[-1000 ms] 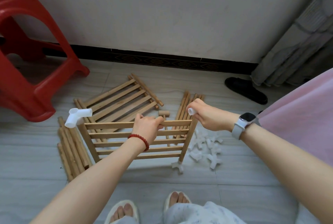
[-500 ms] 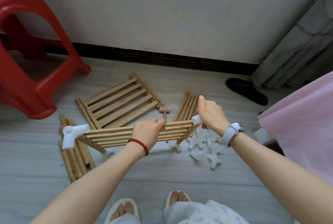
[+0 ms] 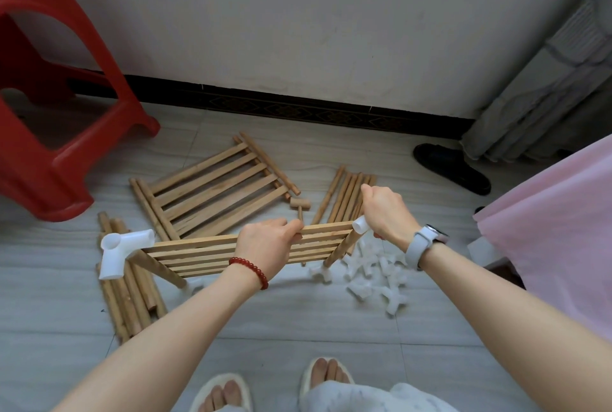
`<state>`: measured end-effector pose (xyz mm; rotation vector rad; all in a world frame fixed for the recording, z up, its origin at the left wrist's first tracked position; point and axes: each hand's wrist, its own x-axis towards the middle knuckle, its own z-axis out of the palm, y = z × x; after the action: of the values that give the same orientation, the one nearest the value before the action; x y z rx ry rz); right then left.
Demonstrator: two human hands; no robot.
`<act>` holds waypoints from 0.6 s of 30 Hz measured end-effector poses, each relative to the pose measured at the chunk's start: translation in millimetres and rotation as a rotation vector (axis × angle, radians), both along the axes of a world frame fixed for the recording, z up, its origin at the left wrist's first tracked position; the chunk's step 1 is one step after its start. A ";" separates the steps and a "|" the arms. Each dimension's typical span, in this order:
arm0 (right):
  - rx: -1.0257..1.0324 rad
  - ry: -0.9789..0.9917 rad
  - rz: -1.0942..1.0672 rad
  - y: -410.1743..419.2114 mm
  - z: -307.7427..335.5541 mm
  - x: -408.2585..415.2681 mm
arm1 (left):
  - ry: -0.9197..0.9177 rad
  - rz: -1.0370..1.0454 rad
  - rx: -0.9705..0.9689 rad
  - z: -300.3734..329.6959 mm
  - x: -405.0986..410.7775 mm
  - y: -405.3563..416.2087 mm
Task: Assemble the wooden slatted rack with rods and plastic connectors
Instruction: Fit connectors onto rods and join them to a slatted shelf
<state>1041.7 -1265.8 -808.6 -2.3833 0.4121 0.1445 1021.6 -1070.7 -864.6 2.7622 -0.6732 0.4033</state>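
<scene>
A wooden slatted panel (image 3: 198,254) is held above the floor, tilted nearly flat. My left hand (image 3: 265,244) grips its far slats near the middle. My right hand (image 3: 385,213) grips a white plastic connector (image 3: 360,224) at the panel's far right corner. A larger white connector (image 3: 121,252) caps the far left corner. Two more white connectors (image 3: 322,274) sit on the lower rod ends near the floor. A second slatted panel (image 3: 215,193) lies flat on the tiles behind.
Loose wooden rods lie in a bundle at the left (image 3: 127,299) and another at the right (image 3: 346,196). A pile of white connectors (image 3: 377,279) is on the floor at the right. A red plastic stool (image 3: 43,113), a black slipper (image 3: 450,168) and pink fabric (image 3: 563,229) surround the spot.
The panel has tipped from upright toward flat, its top edge swinging toward me. My right hand has shifted on the corner connector, and both hands stay on the panel.
</scene>
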 end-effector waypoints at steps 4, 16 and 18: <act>-0.011 0.008 -0.096 -5.4 -14.0 12.0 | -0.021 0.004 -0.019 -6.3 5.7 -2.7; -0.036 0.030 -0.169 5.7 -11.1 13.7 | 0.022 -0.023 0.024 -4.5 6.2 0.3; -0.038 0.010 -0.174 4.8 -10.4 13.2 | 0.099 0.017 0.076 -8.0 6.7 1.9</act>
<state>1054.9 -1261.0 -819.0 -2.3718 0.6291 0.0693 1028.3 -1068.7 -872.6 2.8395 -0.6548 0.2464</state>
